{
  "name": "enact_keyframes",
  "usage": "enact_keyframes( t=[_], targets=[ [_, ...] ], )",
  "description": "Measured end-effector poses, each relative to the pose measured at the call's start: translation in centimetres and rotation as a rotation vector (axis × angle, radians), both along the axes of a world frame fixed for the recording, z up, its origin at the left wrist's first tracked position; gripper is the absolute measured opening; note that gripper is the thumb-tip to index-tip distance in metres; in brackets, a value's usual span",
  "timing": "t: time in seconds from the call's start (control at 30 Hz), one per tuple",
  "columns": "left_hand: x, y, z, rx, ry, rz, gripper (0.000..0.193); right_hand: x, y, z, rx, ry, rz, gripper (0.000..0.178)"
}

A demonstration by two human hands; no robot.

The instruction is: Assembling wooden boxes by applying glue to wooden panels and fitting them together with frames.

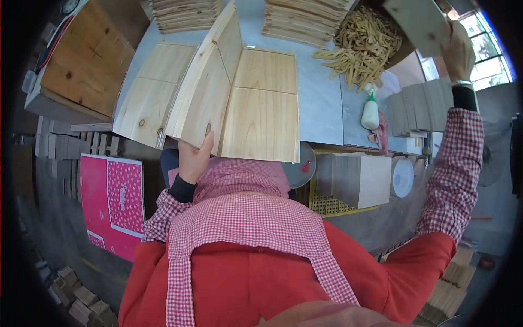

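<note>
My left hand [196, 158] is closed on the near lower edge of a pale wooden panel [201, 92] tilted up on the table. Its thumb lies on the panel's face, and the other fingers are partly hidden. To either side lie a flat grooved wooden panel [261, 109] and another wooden panel [152, 92]. Raised at the far right, my right hand [457, 52] grips the edge of a thin greyish board [417, 24]. Below that hand stands a row of thin grey boards [422, 106].
Stacks of wooden slats [305, 22] stand at the back, beside a heap of thin wood strips [368, 41]. A white squeeze bottle [370, 113] with a green cap is on the table [321, 103]. A large wooden box [87, 57] stands left; a pink carton [111, 201] sits lower left.
</note>
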State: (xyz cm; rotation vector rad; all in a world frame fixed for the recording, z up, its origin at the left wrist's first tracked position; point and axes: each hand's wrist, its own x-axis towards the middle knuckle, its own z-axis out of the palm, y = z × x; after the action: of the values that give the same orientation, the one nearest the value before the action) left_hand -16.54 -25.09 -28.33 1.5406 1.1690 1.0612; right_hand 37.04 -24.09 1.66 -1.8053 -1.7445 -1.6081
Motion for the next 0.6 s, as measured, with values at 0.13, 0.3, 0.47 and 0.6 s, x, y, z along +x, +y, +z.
enact_keyframes(
  t=[0.13, 0.3, 0.47, 0.6],
  targets=[
    [0.0, -0.4, 0.2, 0.02, -0.074, 0.054, 0.031, 0.8, 1.2, 0.7, 0.04, 0.123, 0.091, 0.026],
    [-0.2, -0.2, 0.0, -0.016, -0.049, 0.021, 0.032, 12.5, -7.2, 7.4, 0.062, -0.623, -0.561, 0.026],
    [-0.7, 0.2, -0.4, -0.033, -0.057, 0.031, 0.032, 12.5, -12.8, 4.0, -0.192, -0.165, -0.681, 0.025],
    [-0.7, -0.1, -0.7, -0.011, -0.09, 0.047, 0.031, 10.6, -12.3, 0.8, -0.377, 0.287, -0.761, 0.023]
  ],
)
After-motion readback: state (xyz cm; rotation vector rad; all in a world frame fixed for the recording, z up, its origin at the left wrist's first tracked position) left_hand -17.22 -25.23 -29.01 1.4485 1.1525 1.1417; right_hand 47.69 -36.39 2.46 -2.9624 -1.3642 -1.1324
